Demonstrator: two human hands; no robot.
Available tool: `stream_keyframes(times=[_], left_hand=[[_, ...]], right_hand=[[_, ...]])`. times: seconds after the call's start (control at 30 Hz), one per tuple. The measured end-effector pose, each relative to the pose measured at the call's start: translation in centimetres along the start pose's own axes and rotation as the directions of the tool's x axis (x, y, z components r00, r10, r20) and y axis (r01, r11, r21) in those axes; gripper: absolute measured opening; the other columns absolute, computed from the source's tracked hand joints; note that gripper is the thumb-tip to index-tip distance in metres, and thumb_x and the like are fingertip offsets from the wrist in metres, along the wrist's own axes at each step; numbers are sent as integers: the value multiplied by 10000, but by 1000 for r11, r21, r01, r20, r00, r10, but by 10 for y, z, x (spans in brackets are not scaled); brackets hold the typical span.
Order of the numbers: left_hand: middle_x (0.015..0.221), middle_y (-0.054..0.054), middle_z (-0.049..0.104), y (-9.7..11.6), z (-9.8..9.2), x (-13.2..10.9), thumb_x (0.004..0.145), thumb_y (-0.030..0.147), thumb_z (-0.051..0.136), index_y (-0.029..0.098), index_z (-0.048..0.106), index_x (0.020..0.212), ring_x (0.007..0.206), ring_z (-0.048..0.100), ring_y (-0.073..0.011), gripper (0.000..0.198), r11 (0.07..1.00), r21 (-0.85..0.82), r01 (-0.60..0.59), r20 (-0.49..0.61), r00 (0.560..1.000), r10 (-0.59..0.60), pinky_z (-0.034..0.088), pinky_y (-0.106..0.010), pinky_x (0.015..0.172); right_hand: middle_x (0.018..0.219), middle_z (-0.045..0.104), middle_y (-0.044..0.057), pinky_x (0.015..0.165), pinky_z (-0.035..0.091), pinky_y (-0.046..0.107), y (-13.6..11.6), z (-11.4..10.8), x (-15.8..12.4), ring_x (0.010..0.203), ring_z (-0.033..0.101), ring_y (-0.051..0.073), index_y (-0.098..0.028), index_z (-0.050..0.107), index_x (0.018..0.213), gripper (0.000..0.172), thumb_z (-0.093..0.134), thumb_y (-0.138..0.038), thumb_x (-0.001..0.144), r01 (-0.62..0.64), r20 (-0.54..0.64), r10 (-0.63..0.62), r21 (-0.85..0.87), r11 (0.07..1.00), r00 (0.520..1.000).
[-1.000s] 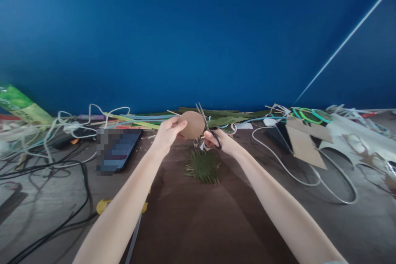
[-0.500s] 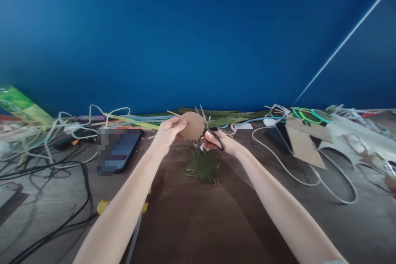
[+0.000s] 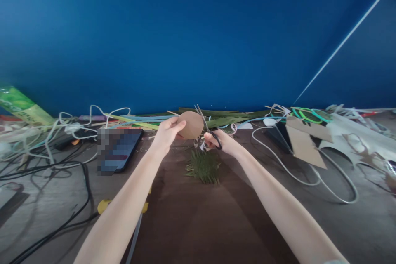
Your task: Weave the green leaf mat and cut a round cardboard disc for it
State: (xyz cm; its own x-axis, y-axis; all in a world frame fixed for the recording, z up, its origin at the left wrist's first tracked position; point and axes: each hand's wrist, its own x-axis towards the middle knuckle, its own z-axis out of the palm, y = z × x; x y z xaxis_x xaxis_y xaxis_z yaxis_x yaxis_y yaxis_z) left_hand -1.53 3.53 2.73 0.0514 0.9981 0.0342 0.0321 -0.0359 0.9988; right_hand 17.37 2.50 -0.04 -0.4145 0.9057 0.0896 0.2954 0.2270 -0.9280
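My left hand (image 3: 167,134) pinches a round brown cardboard disc (image 3: 192,125) by its left edge, thumb on the face toward me. Black-handled scissors (image 3: 213,135) are held in my right hand (image 3: 222,140), with the blades pointing up and left along the disc's right edge. The blades look only slightly apart. Below both hands, a woven green mat (image 3: 203,167) of leaf strips lies on the brown table surface. Small white paper scraps (image 3: 202,147) lie just behind it.
To the left are a phone (image 3: 122,150), tangled white and black cables (image 3: 88,181) and a yellow tool (image 3: 103,206) partly behind my forearm. Long green leaves (image 3: 225,119) line the blue wall (image 3: 198,41). Cardboard pieces (image 3: 305,144), a white cable and green rings (image 3: 309,115) are at right.
The scissors have shifted slightly left against the disc's edge, and their blades have closed a little. My left hand and the disc have barely moved.
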Motion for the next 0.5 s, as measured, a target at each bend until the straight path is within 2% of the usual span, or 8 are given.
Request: stream_keyframes(times=[0.2,0.37,0.5], left_hand=[[928,-90,695,2,0,0,636,368,691,130,663,879,769,625,-198,341,1000,2,-2,16,1000,2,478,-236,491],[910,-84,695,1,-2,2,629,370,697,136,658,870,732,619,-188,338,1000,5,3,28,1000,-3,476,-240,491],[864,-80,694,1,-3,4,637,362,691,140,662,854,709,615,-184,312,1000,19,13,26,1000,-14,465,-238,483]], right_hand=[[476,438,-7,475,362,260,2,-1,1,472,419,96,-183,437,505,655,442,-829,613,0,22,0,3,1000,1000],[458,390,-35,489,341,247,1,-1,-1,460,381,79,-162,496,549,672,367,-807,691,33,88,-38,56,998,995],[464,395,-33,482,329,245,-2,-2,-2,463,371,76,-159,502,538,680,382,-814,673,18,96,-24,61,998,995]])
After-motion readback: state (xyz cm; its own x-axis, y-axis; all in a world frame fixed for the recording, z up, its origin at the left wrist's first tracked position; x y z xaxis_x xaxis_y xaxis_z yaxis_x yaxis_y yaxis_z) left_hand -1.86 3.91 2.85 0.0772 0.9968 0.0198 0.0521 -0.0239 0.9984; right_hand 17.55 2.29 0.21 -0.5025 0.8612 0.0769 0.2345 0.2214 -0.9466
